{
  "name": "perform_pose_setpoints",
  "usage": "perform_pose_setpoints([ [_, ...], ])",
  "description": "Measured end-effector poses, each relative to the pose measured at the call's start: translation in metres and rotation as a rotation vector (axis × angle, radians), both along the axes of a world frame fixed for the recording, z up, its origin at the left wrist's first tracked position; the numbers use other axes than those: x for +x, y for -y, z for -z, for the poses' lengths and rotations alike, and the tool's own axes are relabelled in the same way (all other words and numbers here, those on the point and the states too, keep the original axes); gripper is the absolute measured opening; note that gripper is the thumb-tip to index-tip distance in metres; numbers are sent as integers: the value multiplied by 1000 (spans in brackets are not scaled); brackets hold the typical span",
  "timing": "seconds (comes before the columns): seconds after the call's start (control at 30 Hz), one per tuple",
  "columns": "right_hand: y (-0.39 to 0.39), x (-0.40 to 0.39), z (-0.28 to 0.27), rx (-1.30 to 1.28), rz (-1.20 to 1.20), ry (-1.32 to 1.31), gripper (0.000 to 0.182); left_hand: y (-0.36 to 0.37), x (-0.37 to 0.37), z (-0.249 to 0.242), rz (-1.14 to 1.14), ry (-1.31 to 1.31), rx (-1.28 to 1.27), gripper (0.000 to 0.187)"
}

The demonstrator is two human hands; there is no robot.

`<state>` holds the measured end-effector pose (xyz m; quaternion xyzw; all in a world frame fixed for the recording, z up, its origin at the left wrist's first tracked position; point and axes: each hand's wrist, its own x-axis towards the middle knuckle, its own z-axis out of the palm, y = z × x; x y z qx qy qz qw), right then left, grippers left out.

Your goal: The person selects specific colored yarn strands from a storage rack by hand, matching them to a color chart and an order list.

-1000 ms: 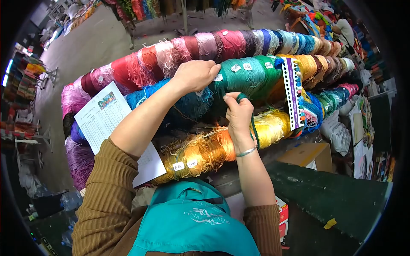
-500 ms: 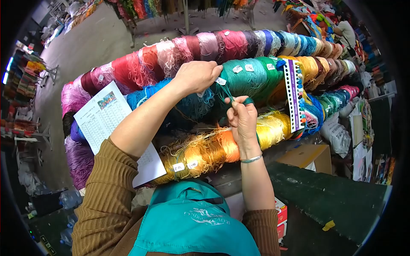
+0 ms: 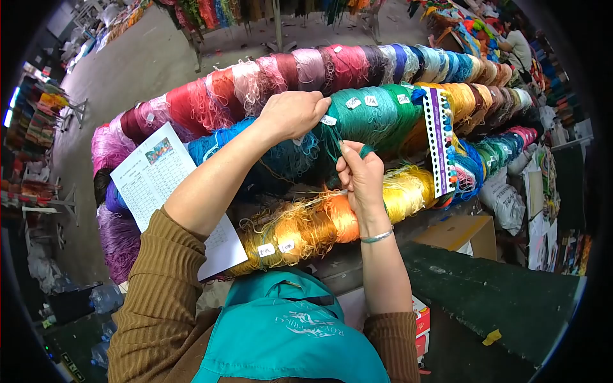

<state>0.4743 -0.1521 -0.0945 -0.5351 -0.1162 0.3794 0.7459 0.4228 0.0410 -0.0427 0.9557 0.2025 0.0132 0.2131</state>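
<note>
My left hand [image 3: 290, 113] is closed over the top of a teal-green yarn bundle [image 3: 373, 118] lying among rows of coloured hanks on a rack. My right hand [image 3: 361, 177] is just below it, pinching a green strand [image 3: 364, 152] that is looped around its fingers and runs up into that bundle. A silver bracelet sits on my right wrist. Small white tags [image 3: 352, 102] are stuck on the green hanks. A purple and white punched card [image 3: 438, 142] with yarn samples hangs right of my hands.
A printed sheet [image 3: 153, 179] lies on the hanks under my left forearm. Yellow and orange hanks [image 3: 306, 226] lie below my right hand. A cardboard box [image 3: 463, 233] and a dark green table [image 3: 504, 297] are at lower right. A concrete floor stretches behind the rack.
My right hand has lifted a little and turned, drawing the green strand up closer to the teal-green bundle. My left hand has stayed put on the bundle.
</note>
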Motion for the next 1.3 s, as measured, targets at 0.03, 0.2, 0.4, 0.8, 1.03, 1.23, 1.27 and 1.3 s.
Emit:
perform_pose_setpoints([
  [0.03,-1,0,-1,-18,-3,-18,17,0,0,0,0,-3,-1,50],
  [0.2,-5,2,-5,-59,-36,-113,17,-1,0,1,-3,0,-2,50],
  [0.4,-8,5,5,-18,-49,-87,10,0,0,1,-3,12,-9,46],
  [0.8,-11,1,4,46,117,-17,5,-1,0,3,3,18,-4,46],
  [1.03,-9,3,10,144,126,-52,7,0,0,0,4,-6,13,50],
  [1.23,-9,7,14,214,87,-84,4,0,1,0,8,4,13,49],
  [1.27,-7,8,13,225,67,-94,5,0,0,1,12,13,18,49],
  [1.3,-5,9,12,235,47,-103,6,0,1,1,12,12,18,49],
])
